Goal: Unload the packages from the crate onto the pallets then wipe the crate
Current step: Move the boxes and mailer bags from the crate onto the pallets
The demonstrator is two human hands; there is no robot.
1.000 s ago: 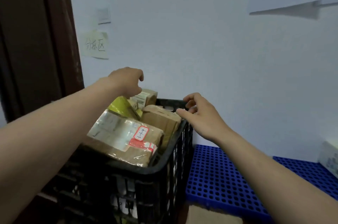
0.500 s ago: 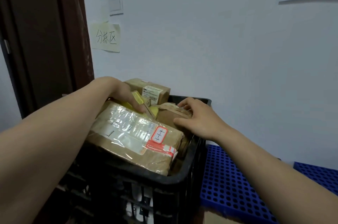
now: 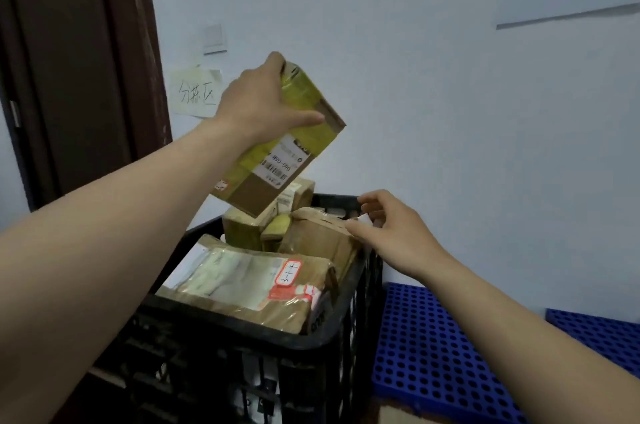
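A black plastic crate [image 3: 277, 354] stands in front of me, full of several cardboard packages. My left hand [image 3: 256, 105] grips a yellow-taped box [image 3: 287, 153] with a white label and holds it tilted in the air above the crate. My right hand [image 3: 388, 229] pinches the top edge of a brown taped package [image 3: 311, 236] that stands upright at the crate's right side. A large flat package [image 3: 249, 281] with a red and white sticker lies across the near part of the crate. A blue perforated pallet [image 3: 433, 354] lies on the floor to the right.
A pale wall rises right behind the crate, with a handwritten paper note [image 3: 195, 94] and a light switch [image 3: 214, 39]. A dark brown door [image 3: 69, 60] fills the left. A second blue pallet [image 3: 602, 330] shows at the far right.
My left hand took hold of the yellow-taped box and lifted it up out of the crate. My right hand stayed at the brown package by the crate's right rim.
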